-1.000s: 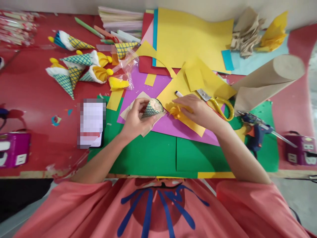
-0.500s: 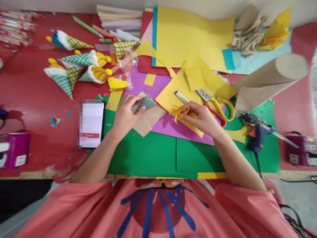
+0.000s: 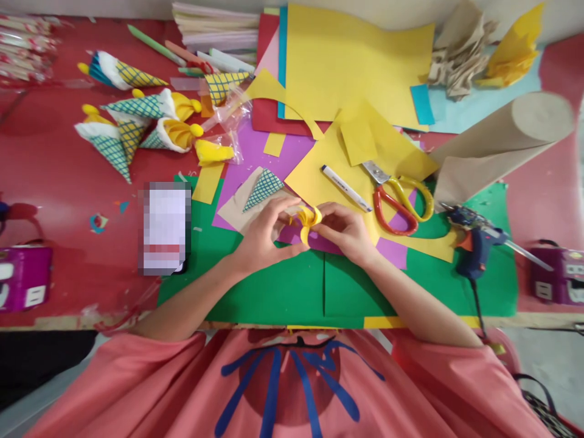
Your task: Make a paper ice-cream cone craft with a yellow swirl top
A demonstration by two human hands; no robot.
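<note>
My right hand (image 3: 347,231) pinches a small curled yellow paper piece (image 3: 309,219) over the green and purple sheets. Fingers of my left hand (image 3: 263,235) touch the same piece from the left. A green checked paper cone (image 3: 263,187) lies free on a beige paper scrap (image 3: 237,210) just beyond my left hand. A white marker (image 3: 345,187) and red-and-yellow scissors (image 3: 398,198) lie on yellow paper beyond my right hand.
A phone (image 3: 165,227) lies left of the green sheet (image 3: 274,292). Finished cones (image 3: 137,125) sit at the far left. A blue glue gun (image 3: 474,240) and a brown paper roll (image 3: 502,143) are at the right. Coloured paper sheets (image 3: 356,61) are stacked at the back.
My left hand set the checked cone down on the beige scrap and moved right. My right hand lifted the yellow curled piece and brought it toward me; both hands now meet on it.
</note>
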